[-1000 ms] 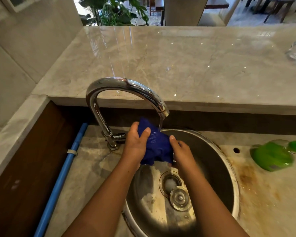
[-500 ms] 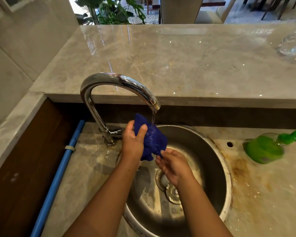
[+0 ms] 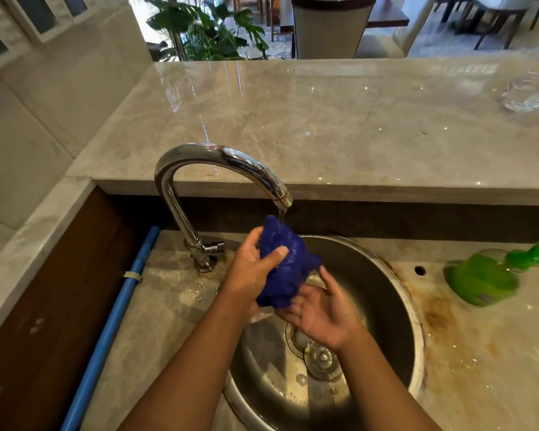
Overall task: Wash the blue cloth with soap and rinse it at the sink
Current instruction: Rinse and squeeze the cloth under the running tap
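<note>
Rinsing the blue cloth (image 3: 285,262) under the running tap (image 3: 218,157), above the sink (image 3: 414,321)
Head view: left hand (image 3: 249,272) grips the cloth, thumb across it; right hand (image 3: 321,315) open, palm up, touching its underside; turn and squeeze so water reaches every fold; right of that hand a green bottle (image 3: 483,281) lies tipped, green liquid inside; sink wet, not filled.

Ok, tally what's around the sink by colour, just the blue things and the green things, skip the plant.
Blue: 2, the cloth and the pipe
Green: 1, the bottle
Total: 3
</note>
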A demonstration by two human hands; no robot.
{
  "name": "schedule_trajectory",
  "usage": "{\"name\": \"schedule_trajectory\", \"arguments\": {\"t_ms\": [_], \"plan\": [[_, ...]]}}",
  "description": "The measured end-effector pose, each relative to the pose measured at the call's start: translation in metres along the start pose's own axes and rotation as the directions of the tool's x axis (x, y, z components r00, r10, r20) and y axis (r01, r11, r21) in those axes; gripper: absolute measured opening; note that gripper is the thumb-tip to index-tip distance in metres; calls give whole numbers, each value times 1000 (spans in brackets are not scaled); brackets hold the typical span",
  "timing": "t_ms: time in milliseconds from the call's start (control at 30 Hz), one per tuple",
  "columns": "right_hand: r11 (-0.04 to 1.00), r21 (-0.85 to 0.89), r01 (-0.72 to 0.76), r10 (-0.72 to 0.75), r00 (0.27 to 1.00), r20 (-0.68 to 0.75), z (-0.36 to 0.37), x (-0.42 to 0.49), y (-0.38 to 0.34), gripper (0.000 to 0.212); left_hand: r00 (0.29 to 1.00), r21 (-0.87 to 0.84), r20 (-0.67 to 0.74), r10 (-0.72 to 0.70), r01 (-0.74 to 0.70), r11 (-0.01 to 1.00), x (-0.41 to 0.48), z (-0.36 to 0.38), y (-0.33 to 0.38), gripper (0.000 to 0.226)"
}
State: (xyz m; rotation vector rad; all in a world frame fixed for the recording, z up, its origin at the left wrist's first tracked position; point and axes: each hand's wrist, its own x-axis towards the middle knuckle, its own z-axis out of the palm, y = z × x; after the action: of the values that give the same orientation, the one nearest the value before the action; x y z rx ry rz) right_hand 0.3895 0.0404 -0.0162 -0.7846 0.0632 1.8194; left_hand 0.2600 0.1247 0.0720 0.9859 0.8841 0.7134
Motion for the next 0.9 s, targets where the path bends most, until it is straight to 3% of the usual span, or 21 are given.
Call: {"name": "schedule_trajectory", "arguments": {"t_ms": [100, 233, 300, 400, 467, 567, 667, 733, 800, 900], "plan": [[990, 136, 39, -62, 983, 173, 12, 3, -5, 90, 999, -39, 37, 4, -3, 999, 0, -2, 3, 40], [985, 84, 149, -162, 971, 176, 21, -1, -26, 93, 998, -36, 33, -56, 58, 998, 1, -18, 2, 49], [990, 12, 138, -138, 981, 137, 25, -3, -33, 83, 997, -43, 15, -73, 74, 996, -1, -25, -1, 49], [961, -212, 177, -181, 983, -1, 37, -1, -37, 46, 997, 24, -49, -62, 63, 998, -1, -27, 0, 43], [895, -370, 249, -296, 952, -75, 45, 2, -42, 26, 992, 196, -101, -79, 97, 976, 4, -25, 1, 39], [726, -608, 321, -450, 890, -67, 53, 0, -49, 18, 966, 341, -206, -156, 220, 914, 13, -23, 1, 35], [544, -779, 312, -508, 861, -9, 57, -4, -51, 14, 890, 145, -270, -367, 414, 899, 18, -23, 3, 35], [522, -783, 336, -523, 852, 17, 63, -7, -51, 17, 822, -102, -164, -545, 535, 839, 15, -18, 8, 27], [562, -737, 375, -535, 845, 21, 70, -8, -49, 19, 792, -232, -45, -609, 585, 778, 11, -10, 8, 30], [740, -533, 409, -503, 864, -36, 79, -7, -45, 19, 867, -392, -58, -495, 436, 810, 15, 0, -1, 30]]}}
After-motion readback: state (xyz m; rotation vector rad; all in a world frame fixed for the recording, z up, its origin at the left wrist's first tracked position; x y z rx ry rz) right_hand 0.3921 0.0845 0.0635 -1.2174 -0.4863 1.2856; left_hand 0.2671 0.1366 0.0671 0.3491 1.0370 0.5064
